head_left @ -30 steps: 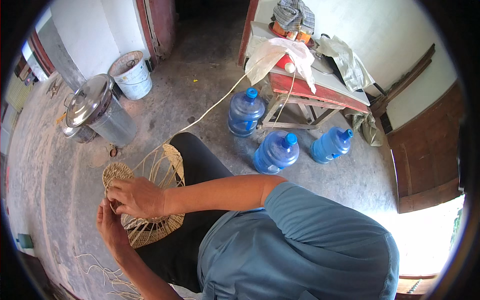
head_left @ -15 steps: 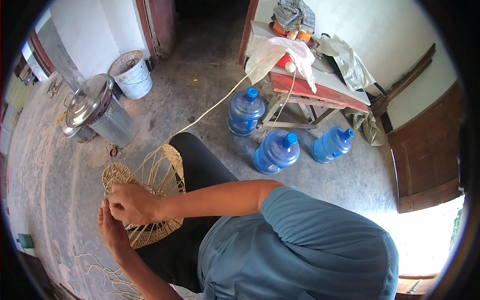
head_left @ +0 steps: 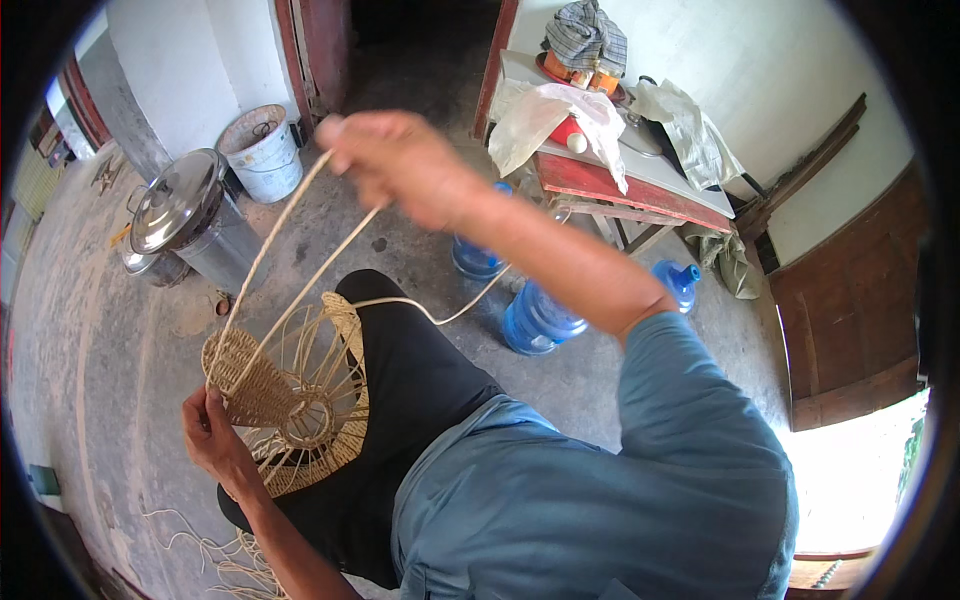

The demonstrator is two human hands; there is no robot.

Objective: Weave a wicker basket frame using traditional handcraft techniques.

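Note:
A round, straw-coloured woven basket (head_left: 258, 385) rests against my legs, with a tightly woven panel, bare cord spokes and a small ring at its centre. My left hand (head_left: 215, 440) pinches the rim of the panel at its near left edge. Raised high above it, my right hand (head_left: 400, 170) is closed on a braided cord (head_left: 275, 232), blurred a little by motion. Two strands of this cord run taut from the right hand down to the rim by my left fingers. A slack length of cord (head_left: 425, 318) trails over my dark-trousered knee.
Loose cords (head_left: 235, 570) lie on the concrete floor by my left forearm. Blue water jugs (head_left: 540, 320) stand to the right, partly behind my right arm. A red-edged table (head_left: 640, 190) is beyond them. At far left are a lidded metal pot (head_left: 185, 210) and a white bucket (head_left: 262, 155).
My right hand has left the rim and swung up and away, drawing cord into a long loop. The far cord now hangs slack. My left hand stays at the rim.

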